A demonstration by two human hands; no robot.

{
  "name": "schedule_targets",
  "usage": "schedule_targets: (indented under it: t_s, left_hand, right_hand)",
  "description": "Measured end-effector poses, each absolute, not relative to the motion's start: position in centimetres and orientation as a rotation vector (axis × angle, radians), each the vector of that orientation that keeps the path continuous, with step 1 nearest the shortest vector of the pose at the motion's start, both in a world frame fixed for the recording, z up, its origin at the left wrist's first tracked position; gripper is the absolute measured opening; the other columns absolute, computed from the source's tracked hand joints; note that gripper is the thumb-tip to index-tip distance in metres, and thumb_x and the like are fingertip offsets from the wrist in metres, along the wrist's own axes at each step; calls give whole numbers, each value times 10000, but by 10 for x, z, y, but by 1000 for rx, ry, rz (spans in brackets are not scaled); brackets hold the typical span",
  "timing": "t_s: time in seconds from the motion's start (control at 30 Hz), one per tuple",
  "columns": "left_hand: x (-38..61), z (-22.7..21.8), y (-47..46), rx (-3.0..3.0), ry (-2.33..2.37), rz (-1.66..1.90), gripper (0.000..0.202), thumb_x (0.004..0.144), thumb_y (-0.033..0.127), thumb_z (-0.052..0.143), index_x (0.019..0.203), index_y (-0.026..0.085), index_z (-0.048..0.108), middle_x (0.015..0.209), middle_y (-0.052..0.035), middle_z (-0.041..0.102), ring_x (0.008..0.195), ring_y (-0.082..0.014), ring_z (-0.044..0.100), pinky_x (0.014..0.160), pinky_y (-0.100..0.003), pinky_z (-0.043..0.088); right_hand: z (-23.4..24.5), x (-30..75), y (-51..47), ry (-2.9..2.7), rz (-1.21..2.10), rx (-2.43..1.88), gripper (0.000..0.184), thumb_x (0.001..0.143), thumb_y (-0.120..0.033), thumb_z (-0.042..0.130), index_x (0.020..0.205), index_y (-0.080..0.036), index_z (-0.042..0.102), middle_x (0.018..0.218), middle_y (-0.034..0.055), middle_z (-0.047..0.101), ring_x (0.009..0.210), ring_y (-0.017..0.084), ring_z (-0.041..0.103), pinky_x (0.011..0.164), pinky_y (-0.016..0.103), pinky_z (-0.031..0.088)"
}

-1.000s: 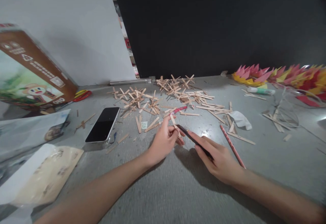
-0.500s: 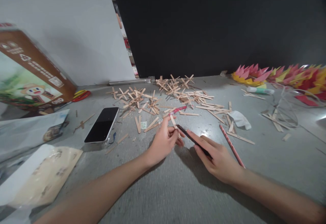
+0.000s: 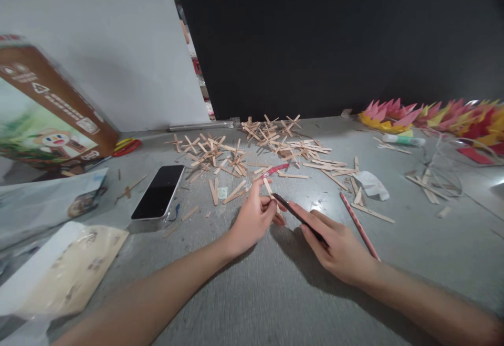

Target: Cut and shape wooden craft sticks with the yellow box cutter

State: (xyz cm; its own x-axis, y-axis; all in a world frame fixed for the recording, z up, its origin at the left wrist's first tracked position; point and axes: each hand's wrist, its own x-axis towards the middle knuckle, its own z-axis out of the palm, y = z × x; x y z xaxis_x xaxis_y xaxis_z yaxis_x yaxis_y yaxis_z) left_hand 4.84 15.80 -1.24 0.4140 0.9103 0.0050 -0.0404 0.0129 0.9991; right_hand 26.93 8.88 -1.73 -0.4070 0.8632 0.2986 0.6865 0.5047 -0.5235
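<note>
Between the fingers of my left hand (image 3: 254, 217), closed in a pinch, a wooden craft stick (image 3: 268, 187) points up and away from me. My right hand (image 3: 334, 246) is wrapped round a slim dark knife-like tool (image 3: 297, 215), whose exact kind I cannot make out. The tool's tip rests at or very near the stick, just above my left fingertips. Just beyond my left hand lies a pink-red strip (image 3: 279, 168). A pink patterned pencil-like rod (image 3: 359, 225) lies to the right of my right hand.
Several loose and crossed craft sticks (image 3: 268, 141) are heaped behind my hands. At left are a phone (image 3: 158, 192), a plastic packet (image 3: 74, 267), red-and-yellow scissors-like handles (image 3: 126, 147) and a brown box (image 3: 51, 109). At right are crumpled tissue (image 3: 372, 185), a glue stick (image 3: 403, 140) and paper petals (image 3: 389, 115).
Almost nothing differs. Both hands keep their hold, and the tool's tip stays by the craft stick; the whole view has shifted very slightly.
</note>
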Motion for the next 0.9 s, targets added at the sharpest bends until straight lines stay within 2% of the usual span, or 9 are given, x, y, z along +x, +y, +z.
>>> schedule_targets:
  t_s: [0.23,0.9]
  left_hand:
    - [48,-12,157,1366,872,912,473,1024,509,599,1308,241,331,727,15,710,655,-225,759,671,-350,613]
    - [47,-14,158,1371,865,904,494,1023,538,593,1307,245,315,741,8,722,665,-235,769,685,-369,628]
  right_hand:
    - [-18,269,88,-2245,377,-1287,581,1099,-252,392,1674,-300,325,998,68,692,713,167,689,759,308,615]
    - [-14,266,88,-2243,318,-1280,609,1069,-242,405,1674,-276,354,967,77,715,654,167,676,707,293,616]
